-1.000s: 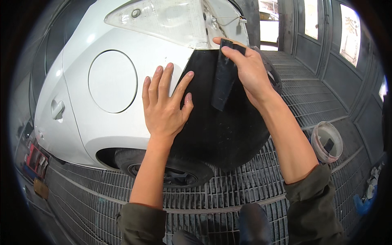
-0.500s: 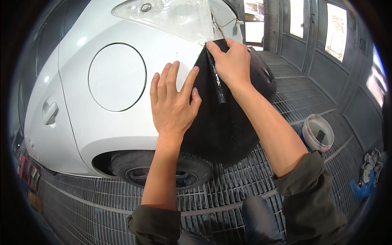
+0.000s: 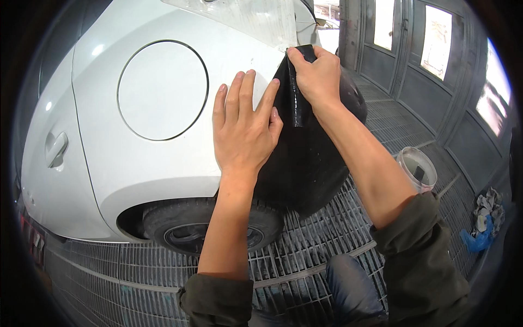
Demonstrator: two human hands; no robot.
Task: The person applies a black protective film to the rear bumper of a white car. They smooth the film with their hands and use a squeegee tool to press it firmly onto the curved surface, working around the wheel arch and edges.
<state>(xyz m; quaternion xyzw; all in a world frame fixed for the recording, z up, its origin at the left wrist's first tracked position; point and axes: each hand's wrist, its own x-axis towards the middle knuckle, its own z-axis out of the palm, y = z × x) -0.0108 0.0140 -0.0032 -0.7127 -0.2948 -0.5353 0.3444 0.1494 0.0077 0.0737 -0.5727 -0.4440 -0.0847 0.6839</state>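
Observation:
My left hand point(image 3: 245, 122) lies flat on the white car's rear side panel point(image 3: 163, 163), fingers spread. Its thumb and index finger reach the edge of the dark bumper point(image 3: 305, 169). At the bumper's upper corner, my right hand point(image 3: 318, 76) is closed on a black sheet point(image 3: 297, 101). One long edge of this sheet looks wet and glossy; it resembles sandpaper, with much of it hidden under the hand. Clear film point(image 3: 245, 22) covers the area above the corner. The round fuel flap point(image 3: 162, 90) sits left of my left hand.
Below the panel is the rear wheel point(image 3: 212, 226), above a metal grating floor point(image 3: 305, 278). A white bucket point(image 3: 418, 163) with a dark block inside stands at the right. Crumpled paper and blue plastic point(image 3: 479, 234) lie by the grey panelled wall point(image 3: 425, 98).
The view has shifted slightly, so the car's upper side appears higher and further right. Both hands keep their places on the car. The black sheet's glossy edge now looks more upright.

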